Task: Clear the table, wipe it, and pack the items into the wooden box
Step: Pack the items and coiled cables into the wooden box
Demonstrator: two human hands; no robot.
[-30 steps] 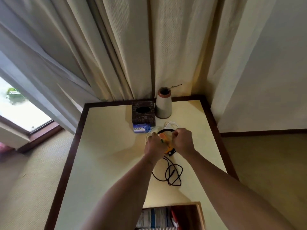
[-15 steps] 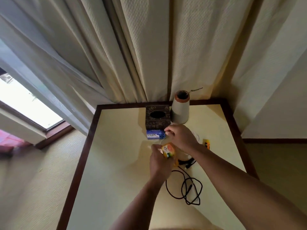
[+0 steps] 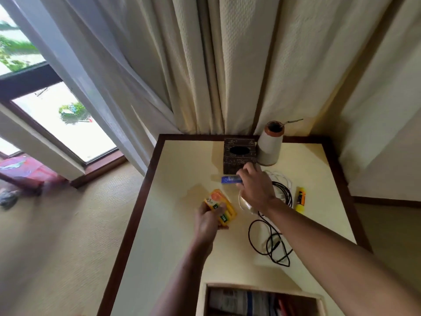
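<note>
Two hands: left hand (image 3: 208, 218) fingers grip orange box (image 3: 222, 207); right hand (image 3: 255, 190) fingers pinch blue packet (image 3: 230, 179).

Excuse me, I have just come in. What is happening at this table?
A person is clearing a small table. The left hand holds an orange packet above the tabletop. The right hand reaches to a small blue packet lying in front of the dark tissue box; whether it grips it, I cannot tell. A black cable, a yellow stick and a white cone remain on the table. The wooden box at the near edge already contains some items.
</note>
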